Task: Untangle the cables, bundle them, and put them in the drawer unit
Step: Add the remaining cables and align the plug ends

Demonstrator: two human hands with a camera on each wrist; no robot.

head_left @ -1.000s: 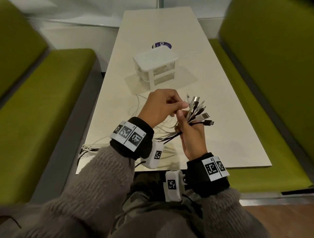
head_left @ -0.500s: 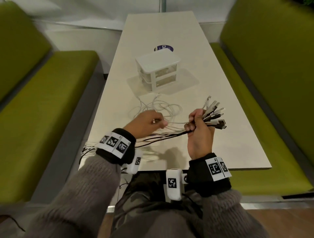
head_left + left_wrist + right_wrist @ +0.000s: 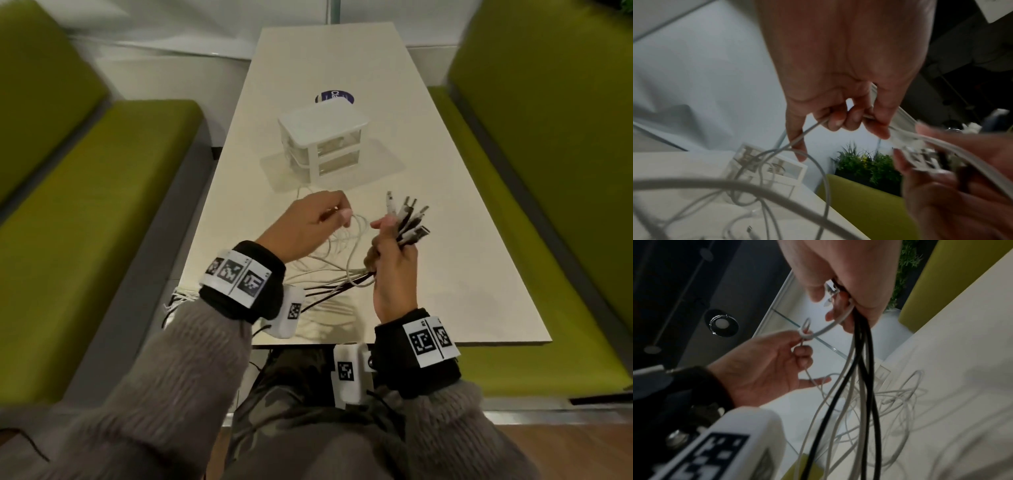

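My right hand (image 3: 394, 253) grips a bunch of white and black cables just below their plugs (image 3: 409, 219), which fan out up and to the right. In the right wrist view the black cables (image 3: 863, 353) hang down from my right hand (image 3: 849, 280). My left hand (image 3: 308, 229) pinches a white cable loop (image 3: 356, 236) between thumb and fingers, left of the bunch; the left wrist view shows the white cable (image 3: 809, 129) running through my left hand (image 3: 849, 113). The white drawer unit (image 3: 323, 140) stands on the table behind both hands, its drawers closed.
Loose white cable loops (image 3: 329, 267) lie on the cream table (image 3: 445, 240), and some strands trail off its near left corner (image 3: 178, 298). A round blue sticker (image 3: 335, 97) sits behind the drawer unit. Green benches (image 3: 85, 212) flank the table on both sides.
My left hand slid left along the cables away from the plugs, then rose back toward them with a white loop pinched. My right hand kept its hold on the bunch.
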